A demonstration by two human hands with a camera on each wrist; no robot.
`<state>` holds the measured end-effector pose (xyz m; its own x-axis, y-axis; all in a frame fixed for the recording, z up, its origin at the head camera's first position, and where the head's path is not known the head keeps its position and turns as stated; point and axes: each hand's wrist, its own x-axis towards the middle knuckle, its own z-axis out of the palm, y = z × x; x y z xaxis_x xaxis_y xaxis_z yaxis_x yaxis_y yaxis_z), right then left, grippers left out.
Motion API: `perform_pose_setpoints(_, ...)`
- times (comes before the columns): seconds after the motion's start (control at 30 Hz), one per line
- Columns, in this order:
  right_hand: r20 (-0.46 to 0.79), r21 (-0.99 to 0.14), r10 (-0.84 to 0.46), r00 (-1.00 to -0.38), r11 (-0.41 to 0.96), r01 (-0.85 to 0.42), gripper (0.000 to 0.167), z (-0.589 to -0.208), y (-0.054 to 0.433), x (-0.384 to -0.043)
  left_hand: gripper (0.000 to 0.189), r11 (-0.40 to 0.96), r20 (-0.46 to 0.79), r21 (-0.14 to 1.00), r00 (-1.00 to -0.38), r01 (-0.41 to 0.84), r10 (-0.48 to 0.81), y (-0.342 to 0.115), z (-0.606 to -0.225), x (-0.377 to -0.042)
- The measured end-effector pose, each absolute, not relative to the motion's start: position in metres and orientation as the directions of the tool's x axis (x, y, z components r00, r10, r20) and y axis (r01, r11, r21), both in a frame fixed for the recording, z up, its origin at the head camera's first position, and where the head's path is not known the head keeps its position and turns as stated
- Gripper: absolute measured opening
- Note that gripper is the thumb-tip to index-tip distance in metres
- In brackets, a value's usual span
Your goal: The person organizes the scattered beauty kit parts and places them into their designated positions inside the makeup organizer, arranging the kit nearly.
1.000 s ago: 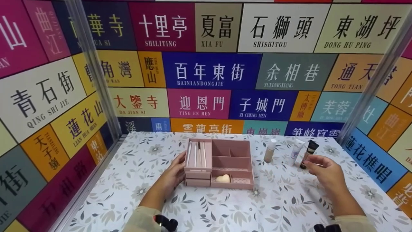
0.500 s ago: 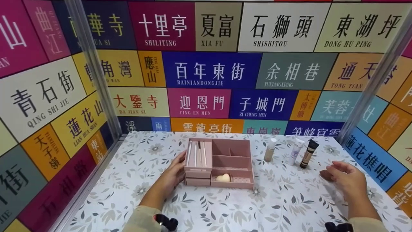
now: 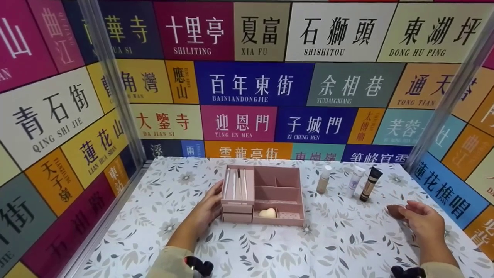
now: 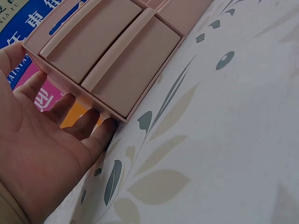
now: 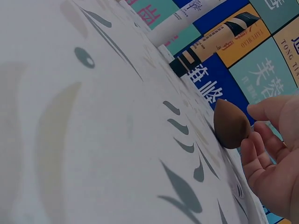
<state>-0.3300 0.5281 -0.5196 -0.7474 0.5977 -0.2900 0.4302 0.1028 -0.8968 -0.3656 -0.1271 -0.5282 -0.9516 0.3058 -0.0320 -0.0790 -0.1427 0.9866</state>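
Observation:
A pink makeup organizer (image 3: 278,222) stands at mid-table, with its drawers (image 4: 135,65) facing the left wrist view. My left hand (image 3: 208,204) rests against the organizer's left side, fingers (image 4: 60,109) spread along the edge. Out to the right, my right hand (image 3: 424,222) pinches a brown teardrop makeup sponge (image 5: 230,126) by its rounded end, low at the tabletop. The sponge's pointed tip faces away from the palm. Several slim brushes or sticks (image 3: 240,183) lie in the organizer's top left section, and a cream sponge (image 3: 267,213) sits in a front compartment.
Right of the organizer stand a small bottle with a white cap (image 3: 323,180), a white tube (image 3: 354,183) and a black-and-gold tube (image 3: 371,185). A patterned cloth (image 3: 301,255) covers the table. Colourful sign panels (image 3: 251,85) wall it in behind and at both sides.
My right hand has left the black-and-gold tube, which stays upright, and moved right and nearer. The brown sponge came into sight and shifted slightly right with it. My left hand has stayed put.

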Motion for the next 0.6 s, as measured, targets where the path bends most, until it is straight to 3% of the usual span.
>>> perform_pose_setpoints(0.3, -0.26, -0.842, 0.593, -0.762, 0.247, 0.479, 0.071, -0.523, 0.519, -0.329, 0.064, -0.149, -0.001, 0.987, -0.949, -0.051, 0.316, -0.127, -0.53, -0.364)
perform_pose_setpoints(0.6, -0.282, -0.822, 0.571, -0.771, 0.272, 0.501, 0.077, -0.526, 0.516, -0.328, 0.064, -0.146, -0.018, 0.987, -0.952, -0.065, 0.306, -0.127, -0.529, -0.365)
